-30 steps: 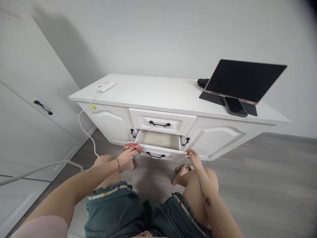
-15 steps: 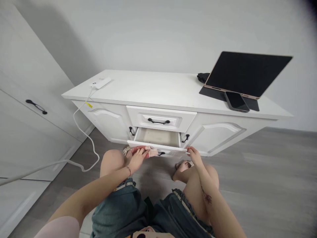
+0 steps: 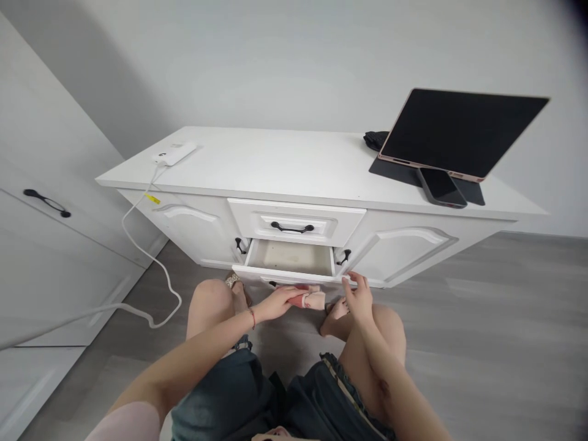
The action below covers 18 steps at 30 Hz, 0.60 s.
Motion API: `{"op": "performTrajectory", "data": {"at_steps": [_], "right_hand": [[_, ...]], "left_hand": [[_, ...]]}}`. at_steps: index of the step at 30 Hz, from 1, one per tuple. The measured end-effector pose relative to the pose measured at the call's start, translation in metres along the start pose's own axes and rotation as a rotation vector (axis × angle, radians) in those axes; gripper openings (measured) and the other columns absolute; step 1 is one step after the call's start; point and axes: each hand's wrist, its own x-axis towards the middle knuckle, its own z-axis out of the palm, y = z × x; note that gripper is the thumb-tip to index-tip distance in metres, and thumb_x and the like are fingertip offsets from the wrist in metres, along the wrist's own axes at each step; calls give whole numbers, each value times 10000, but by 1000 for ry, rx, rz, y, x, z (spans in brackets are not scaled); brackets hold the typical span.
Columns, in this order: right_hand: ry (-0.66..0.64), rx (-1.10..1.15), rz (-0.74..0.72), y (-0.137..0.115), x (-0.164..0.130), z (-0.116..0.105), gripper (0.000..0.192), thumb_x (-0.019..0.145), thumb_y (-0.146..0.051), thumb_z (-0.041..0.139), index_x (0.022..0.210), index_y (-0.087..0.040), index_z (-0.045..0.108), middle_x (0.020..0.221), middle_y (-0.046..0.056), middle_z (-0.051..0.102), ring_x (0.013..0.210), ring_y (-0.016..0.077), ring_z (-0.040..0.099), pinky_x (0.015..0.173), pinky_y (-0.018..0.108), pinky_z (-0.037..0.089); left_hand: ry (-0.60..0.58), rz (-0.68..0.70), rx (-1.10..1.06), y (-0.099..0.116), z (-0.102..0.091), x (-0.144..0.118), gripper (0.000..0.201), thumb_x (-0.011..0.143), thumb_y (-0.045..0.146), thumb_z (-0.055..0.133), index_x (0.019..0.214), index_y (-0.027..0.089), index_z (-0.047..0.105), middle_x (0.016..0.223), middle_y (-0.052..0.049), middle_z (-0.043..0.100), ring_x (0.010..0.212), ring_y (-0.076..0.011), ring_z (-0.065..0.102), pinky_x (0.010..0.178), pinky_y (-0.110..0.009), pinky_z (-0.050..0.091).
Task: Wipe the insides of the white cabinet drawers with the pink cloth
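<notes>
My left hand [image 3: 275, 303] is closed on a folded red-and-cream cloth [image 3: 315, 300], which sticks out to the right of the fingers. It is held low, just in front of the pulled-out lower drawer [image 3: 257, 271]. Bare pale drawer bottom shows inside, with a few small dark specks. By the drawer's right front corner is my right hand [image 3: 359, 298], its thumb and fingers apart and nothing in them. Whether a fingertip touches the drawer front I cannot tell. The upper drawer [image 3: 248, 217] is closed.
On the white cabinet's top [image 3: 275, 159] stand a tablet [image 3: 459, 131], a phone [image 3: 441, 187], a dark bunched item [image 3: 374, 140] and a white power strip [image 3: 174, 154]. Its cable [image 3: 160, 263] hangs down at the left. A tall wardrobe [image 3: 59, 147] is further left.
My left hand has moved right and toward me along the drawer front, taking the cloth with it. My right hand's fingers have come away from their grip on the drawer's right corner.
</notes>
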Motion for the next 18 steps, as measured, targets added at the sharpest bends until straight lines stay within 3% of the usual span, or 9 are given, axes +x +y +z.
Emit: {"op": "performTrajectory", "data": {"at_steps": [2,4,7,10,12,15,18], "right_hand": [[-32,-62,-54,-7,-9,3,395,797,-521,426,891,-188,616,890,104,654,850,245,598,787,351,442],[-233,-52,-29,-9,-14,10,372,805,-514,423,772,-207,630,734,74,667,717,235,615,729,338,444],[-457,23,62,-5,-13,27,294,744,-459,490,678,-218,646,684,57,680,705,250,630,735,352,453],[-485,100,161,1,-7,46,223,660,-392,532,669,-211,662,720,59,695,733,255,639,732,369,475],[-482,129,211,2,-3,55,240,644,-390,514,660,-200,660,716,72,696,702,250,644,664,365,493],[-450,170,249,-5,3,64,254,640,-402,501,631,-192,644,683,82,686,667,237,640,625,356,502],[-407,194,244,-18,6,63,218,629,-389,529,592,-198,628,633,74,665,654,231,624,639,356,502]], "left_hand": [[1,-58,-210,8,-17,-15,481,779,117,513,1241,233,574,1237,-75,611,1112,-220,549,998,-386,378],[56,-191,-411,15,-33,-38,395,734,169,604,1122,217,652,1122,-73,675,1014,-232,600,935,-376,431],[322,-404,-785,17,-53,-77,377,665,197,703,1041,192,684,1054,-75,700,991,-233,619,900,-347,461],[525,-568,-1146,8,-66,-107,382,565,201,781,938,168,709,880,-70,734,786,-213,675,776,-328,524],[716,-558,-1244,2,-71,-116,348,491,196,814,824,163,719,766,-51,734,656,-192,672,692,-303,545],[983,-433,-1231,-1,-74,-114,332,447,205,826,759,172,718,728,-33,732,596,-174,664,632,-268,551],[1027,-430,-1207,1,-74,-106,323,428,235,827,726,181,714,692,-31,728,561,-194,660,585,-291,559]]}}
